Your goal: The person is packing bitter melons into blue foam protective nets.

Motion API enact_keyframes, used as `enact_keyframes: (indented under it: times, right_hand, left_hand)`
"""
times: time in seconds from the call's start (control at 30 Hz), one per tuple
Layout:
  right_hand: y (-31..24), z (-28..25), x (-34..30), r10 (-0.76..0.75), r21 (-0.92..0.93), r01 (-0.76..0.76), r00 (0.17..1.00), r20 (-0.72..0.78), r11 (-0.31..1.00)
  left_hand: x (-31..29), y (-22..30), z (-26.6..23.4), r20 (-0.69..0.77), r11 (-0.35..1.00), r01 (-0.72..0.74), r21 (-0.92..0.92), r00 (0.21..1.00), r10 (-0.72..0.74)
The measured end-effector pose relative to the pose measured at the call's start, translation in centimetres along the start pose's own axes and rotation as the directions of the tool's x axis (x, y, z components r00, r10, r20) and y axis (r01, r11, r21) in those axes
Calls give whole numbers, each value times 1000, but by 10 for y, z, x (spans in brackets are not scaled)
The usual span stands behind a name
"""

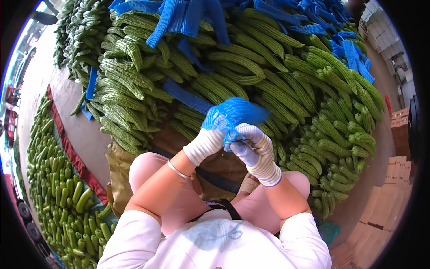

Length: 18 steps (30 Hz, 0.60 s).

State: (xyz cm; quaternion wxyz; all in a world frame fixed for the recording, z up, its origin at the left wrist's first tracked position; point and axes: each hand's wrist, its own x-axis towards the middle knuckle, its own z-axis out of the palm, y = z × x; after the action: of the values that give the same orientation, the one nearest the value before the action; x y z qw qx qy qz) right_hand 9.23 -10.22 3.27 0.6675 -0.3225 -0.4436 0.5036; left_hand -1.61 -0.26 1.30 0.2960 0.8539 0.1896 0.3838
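Both forearms rise from the lower edge and meet in front of the person's chest, elbows bent and out to the sides, above the bare knees. The left hand [209, 140], in a white knitted glove, is raised with its fingers curled upward and closed on a blue foam net sleeve [233, 114], which bunches over the fingertips and is blurred. A thin bracelet [178, 171] sits on the left wrist. The right hand [253, 145], in a white glove with a striped cuff, is turned inward just beside the left; its fingers pinch the lower edge of the same net sleeve, so the two hands touch through it. The net sleeve sits between and above the hands, in the air over the lap.

Beyond the hands lies a large heap of bitter gourds [268, 85] with more blue net sleeves [188, 15] piled on its far side. To the left lies a bed of cucumbers [58, 179].
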Motion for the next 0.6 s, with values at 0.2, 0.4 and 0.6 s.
enact_keyframes:
  times: [0.2, 0.4, 0.6]
  right_hand:
    - [19, 20, -16, 203, -352, -52, 890, 409, 935]
    - [34, 16, -17, 570, 92, -624, 757, 321, 776]
    - [44, 12, -15, 541, -168, -520, 746, 388, 838]
  left_hand:
    - [-9, -3, -1, -67, 983, 127, -133, 988, -137]
    - [-7, -3, -5, -238, 832, 205, -516, 898, -369]
    - [-3, -4, -12, -301, 555, 141, -820, 718, -627]
